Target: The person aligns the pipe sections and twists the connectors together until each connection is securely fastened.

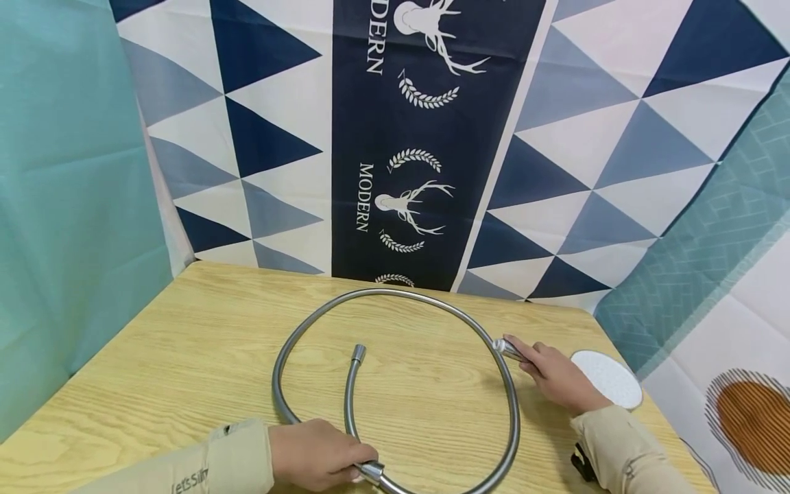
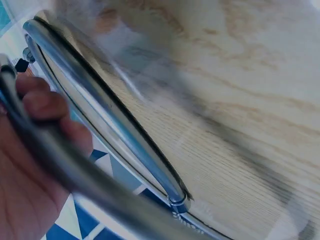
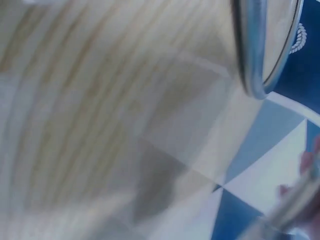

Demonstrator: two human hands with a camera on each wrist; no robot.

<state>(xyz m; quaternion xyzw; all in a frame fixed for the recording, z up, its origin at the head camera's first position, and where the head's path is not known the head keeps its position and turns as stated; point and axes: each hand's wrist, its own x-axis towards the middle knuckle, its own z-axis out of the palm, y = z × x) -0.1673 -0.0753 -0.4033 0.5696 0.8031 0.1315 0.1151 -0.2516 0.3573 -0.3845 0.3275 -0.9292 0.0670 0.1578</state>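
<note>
A grey metal shower hose lies in a wide loop on the wooden table. My left hand grips it near one end, by a metal connector at the front of the loop. The hose's other end, with a small metal fitting, points away inside the loop. My right hand holds a shower head by its handle, whose threaded tip overlaps the right side of the loop. The round white face of the shower head shows beyond that hand. In the left wrist view, fingers curl round the blurred hose.
The wooden table meets a patterned cloth with triangles and deer prints at its back edge. Teal sheeting hangs on the left. A white and teal covering borders the right side.
</note>
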